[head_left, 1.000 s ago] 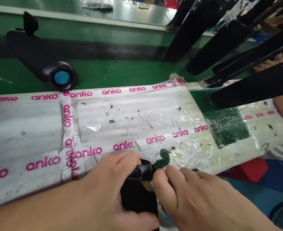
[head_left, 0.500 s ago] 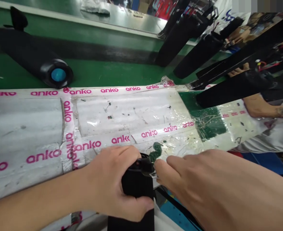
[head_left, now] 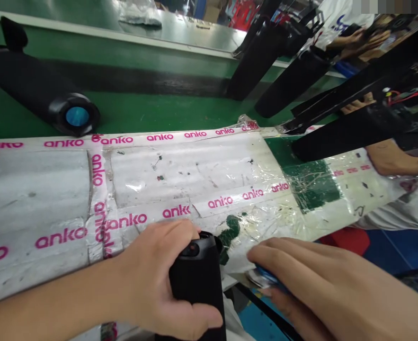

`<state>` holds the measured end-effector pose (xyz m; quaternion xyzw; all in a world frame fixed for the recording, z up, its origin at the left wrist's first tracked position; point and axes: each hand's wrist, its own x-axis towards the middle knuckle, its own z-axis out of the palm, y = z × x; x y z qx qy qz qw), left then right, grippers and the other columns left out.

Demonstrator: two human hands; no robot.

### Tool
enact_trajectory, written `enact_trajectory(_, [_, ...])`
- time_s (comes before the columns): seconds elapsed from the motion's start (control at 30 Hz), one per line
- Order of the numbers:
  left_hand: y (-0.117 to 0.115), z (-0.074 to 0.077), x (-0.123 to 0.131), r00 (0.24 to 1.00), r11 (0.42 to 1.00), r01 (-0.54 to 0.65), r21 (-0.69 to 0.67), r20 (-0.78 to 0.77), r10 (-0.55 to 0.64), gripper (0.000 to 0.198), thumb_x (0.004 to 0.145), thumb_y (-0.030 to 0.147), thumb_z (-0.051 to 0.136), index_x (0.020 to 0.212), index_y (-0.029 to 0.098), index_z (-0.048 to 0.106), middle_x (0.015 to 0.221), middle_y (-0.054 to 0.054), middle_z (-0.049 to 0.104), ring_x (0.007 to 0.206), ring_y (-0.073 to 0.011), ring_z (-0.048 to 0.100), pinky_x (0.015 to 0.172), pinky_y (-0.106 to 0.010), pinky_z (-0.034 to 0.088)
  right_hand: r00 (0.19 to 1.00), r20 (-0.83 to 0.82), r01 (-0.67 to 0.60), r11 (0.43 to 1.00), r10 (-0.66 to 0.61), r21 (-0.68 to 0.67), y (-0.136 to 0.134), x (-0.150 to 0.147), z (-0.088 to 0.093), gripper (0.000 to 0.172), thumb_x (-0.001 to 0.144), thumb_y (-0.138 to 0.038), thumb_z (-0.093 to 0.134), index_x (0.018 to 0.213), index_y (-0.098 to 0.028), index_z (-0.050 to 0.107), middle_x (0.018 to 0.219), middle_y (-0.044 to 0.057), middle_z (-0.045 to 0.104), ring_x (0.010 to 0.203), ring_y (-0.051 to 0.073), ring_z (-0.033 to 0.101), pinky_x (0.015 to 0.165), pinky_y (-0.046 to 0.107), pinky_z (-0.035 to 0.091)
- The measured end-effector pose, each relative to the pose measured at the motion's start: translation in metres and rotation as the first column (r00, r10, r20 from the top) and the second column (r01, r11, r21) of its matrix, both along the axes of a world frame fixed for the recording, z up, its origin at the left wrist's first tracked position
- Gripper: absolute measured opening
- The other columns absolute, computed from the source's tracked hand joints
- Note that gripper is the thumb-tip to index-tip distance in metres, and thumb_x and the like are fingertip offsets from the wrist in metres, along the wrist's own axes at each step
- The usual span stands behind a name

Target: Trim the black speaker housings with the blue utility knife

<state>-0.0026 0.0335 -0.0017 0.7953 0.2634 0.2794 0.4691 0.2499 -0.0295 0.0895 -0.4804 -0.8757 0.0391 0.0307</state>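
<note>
My left hand (head_left: 159, 279) is wrapped round the top of a black cylindrical device (head_left: 198, 284) at the near edge of the bench, its end pointing away from me. My right hand (head_left: 311, 284) sits just to the right of the device, fingers curled over a small blue and white piece (head_left: 262, 277) that I cannot make out clearly. The two hands are a short way apart. Under them lies a white padded work surface (head_left: 194, 170) covered with clear film and pink "anko" tape.
A black cylinder with a blue end (head_left: 70, 113) lies on the green belt (head_left: 159, 111) at the back left. Several long black parts (head_left: 340, 137) slant in from the upper right. Another person's forearm (head_left: 396, 158) rests at the right edge.
My right hand has drawn back from the device's top to the right and now covers a small blue piece. My left hand keeps its hold on the device.
</note>
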Motion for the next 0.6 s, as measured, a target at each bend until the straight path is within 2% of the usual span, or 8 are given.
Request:
enact_trajectory(0.07, [0.000,0.001,-0.002,1.000,1.000,0.008,-0.021,-0.020,-0.009,0.054,0.080,0.074,0.072,0.089,0.023,0.056,0.079,-0.001,0.067,0.069,-0.0208,0.067,0.070,-0.036,0.063,0.990,-0.144,0.004,1.000,-0.008,-0.029,-0.001,-0.021,-0.010,0.039,0.115,-0.025,0.020,0.106,-0.023,0.058,0.088,0.003,0.075,0.070,0.016,0.072,0.058,0.027,0.055])
enact_trajectory(0.13, [0.000,0.002,-0.002,0.999,0.999,-0.001,-0.051,-0.034,-0.001,0.055,0.079,0.075,0.072,0.087,0.023,0.055,0.077,0.000,0.066,0.068,-0.0212,0.067,0.071,-0.038,0.064,0.980,-0.194,0.029,0.995,-0.048,-0.100,-0.003,-0.032,-0.017,0.036,0.115,-0.025,0.022,0.110,-0.020,0.058,0.089,0.005,0.075,0.073,0.018,0.073,0.060,0.029,0.056])
enact_trajectory(0.23, [-0.001,0.002,0.000,0.999,0.995,-0.022,-0.097,-0.044,0.018,0.051,0.074,0.066,0.078,0.084,0.024,0.051,0.079,-0.002,0.068,0.070,-0.0242,0.070,0.076,-0.044,0.065,0.993,-0.105,0.036,0.988,-0.052,-0.153,-0.006,-0.034,-0.021,0.027,0.114,-0.023,0.029,0.114,-0.020,0.057,0.091,0.004,0.073,0.073,0.019,0.072,0.059,0.032,0.055])
enact_trajectory(0.37, [-0.002,0.001,0.002,0.998,0.991,-0.026,-0.131,-0.055,0.019,0.049,0.071,0.060,0.080,0.082,0.024,0.048,0.084,-0.006,0.071,0.077,-0.0291,0.073,0.081,-0.051,0.065,0.997,0.074,-0.038,0.999,0.038,-0.004,-0.006,-0.030,-0.028,0.022,0.110,-0.019,0.034,0.119,-0.019,0.054,0.081,0.000,0.066,0.062,0.020,0.065,0.051,0.036,0.046])
enact_trajectory(0.47, [-0.002,0.002,0.002,0.998,0.990,-0.017,-0.143,-0.060,0.009,0.049,0.071,0.061,0.079,0.082,0.024,0.049,0.086,-0.006,0.072,0.078,-0.0287,0.073,0.080,-0.049,0.065,0.990,0.116,-0.080,0.997,0.077,0.016,-0.005,-0.028,-0.030,0.022,0.101,-0.014,0.045,0.120,-0.017,0.055,0.081,-0.001,0.063,0.063,0.020,0.062,0.055,0.037,0.046])
enact_trajectory(0.6, [-0.002,0.004,0.003,0.996,0.986,-0.021,-0.165,-0.085,0.007,0.048,0.069,0.060,0.080,0.081,0.024,0.049,0.082,-0.005,0.070,0.074,-0.0275,0.072,0.076,-0.047,0.065,0.984,0.140,-0.105,0.994,0.107,-0.023,-0.004,-0.026,-0.027,0.033,0.089,-0.011,0.056,0.121,-0.017,0.056,0.085,0.000,0.064,0.068,0.021,0.062,0.059,0.036,0.047])
